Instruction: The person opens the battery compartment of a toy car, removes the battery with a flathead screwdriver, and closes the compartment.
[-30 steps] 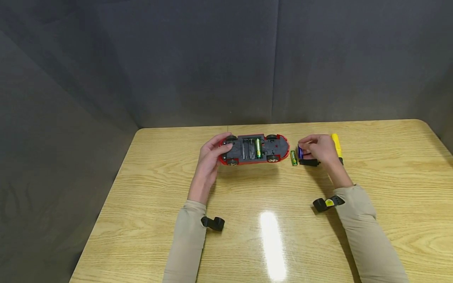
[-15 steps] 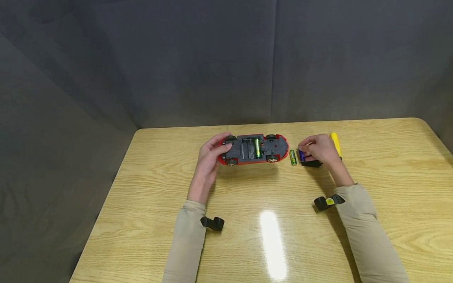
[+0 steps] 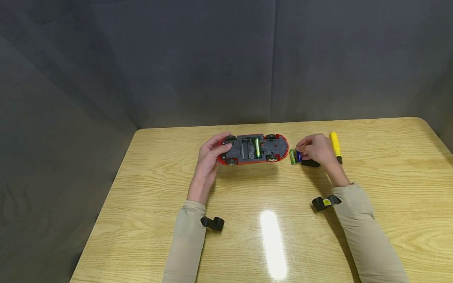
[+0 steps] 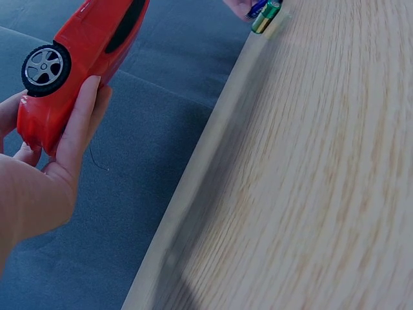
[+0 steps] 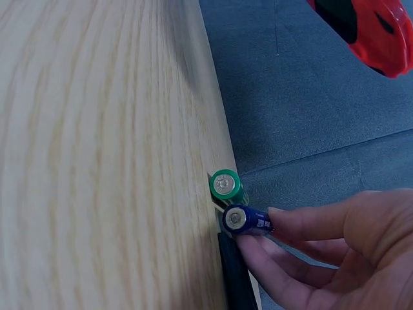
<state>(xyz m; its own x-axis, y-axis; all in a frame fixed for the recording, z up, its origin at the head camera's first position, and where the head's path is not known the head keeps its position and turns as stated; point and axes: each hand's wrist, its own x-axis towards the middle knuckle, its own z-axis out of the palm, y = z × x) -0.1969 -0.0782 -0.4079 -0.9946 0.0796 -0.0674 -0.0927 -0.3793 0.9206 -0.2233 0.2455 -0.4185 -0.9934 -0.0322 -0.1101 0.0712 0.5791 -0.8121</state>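
Observation:
A red toy car (image 3: 279,147), underside up, is held above the table by my left hand (image 3: 211,157), thumb on the underside and fingers beneath one end. Its battery compartment lies uncovered, with a green battery (image 3: 257,148) in the slot nearest the middle of the car and bare slots beside it. My right hand (image 3: 318,148) pinches a blue battery (image 5: 248,219) between thumb and fingers, low over the table. Close beside it is a loose green battery (image 3: 293,157). A black piece (image 3: 310,163), partly under the right hand, lies on the table.
A yellow-handled tool (image 3: 335,144) with a dark end lies just right of my right hand. The wooden table (image 3: 240,196) ends at a back edge, and a dark cloth (image 3: 205,63) hangs behind it. Each wrist wears a black camera mount.
My right hand has shifted slightly left with the blue battery, bringing it close beside the loose green one. The left hand and the toy car stay in place.

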